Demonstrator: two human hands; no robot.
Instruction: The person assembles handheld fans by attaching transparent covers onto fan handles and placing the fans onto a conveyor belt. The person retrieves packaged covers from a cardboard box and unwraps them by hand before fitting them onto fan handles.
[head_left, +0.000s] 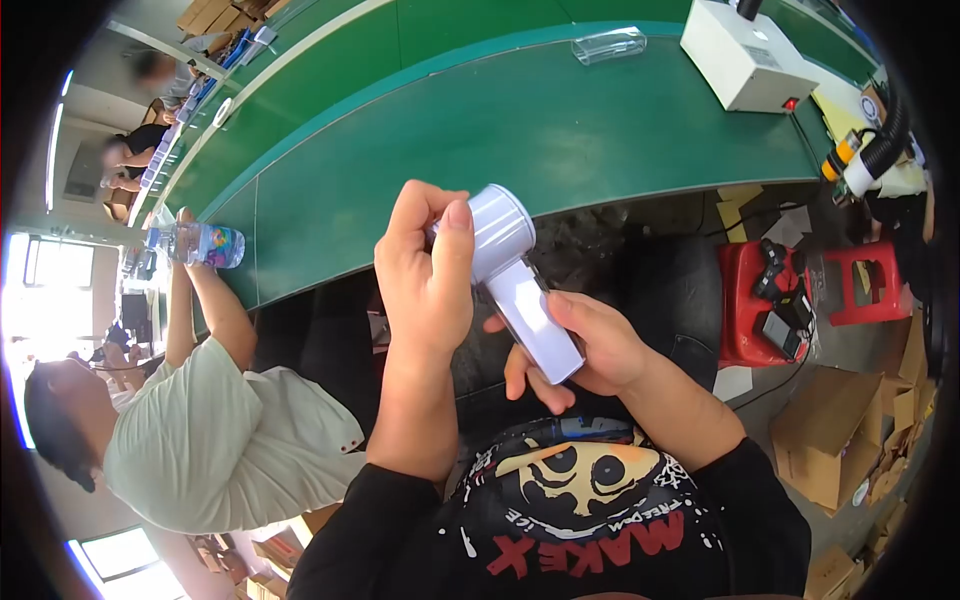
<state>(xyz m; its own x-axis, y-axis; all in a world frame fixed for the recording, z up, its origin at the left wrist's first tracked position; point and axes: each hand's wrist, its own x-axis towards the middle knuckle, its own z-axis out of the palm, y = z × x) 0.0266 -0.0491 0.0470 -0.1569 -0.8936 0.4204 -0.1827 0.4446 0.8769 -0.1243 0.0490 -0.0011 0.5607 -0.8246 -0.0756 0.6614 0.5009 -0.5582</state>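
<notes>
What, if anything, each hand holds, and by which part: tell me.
A white device: the left hand grips its round head at the side; the right hand holds its flat handle toward the lower end.

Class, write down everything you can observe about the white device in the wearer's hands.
The white device has a smooth, drum-shaped head with a round rim, joined to a flat, rectangular handle whose face catches bright glare. It looks like plastic. It is held tilted in the air, head toward the green bench, handle slanting back toward the wearer. The left hand grips the head; the right hand holds the handle. Any markings are unreadable.
</notes>
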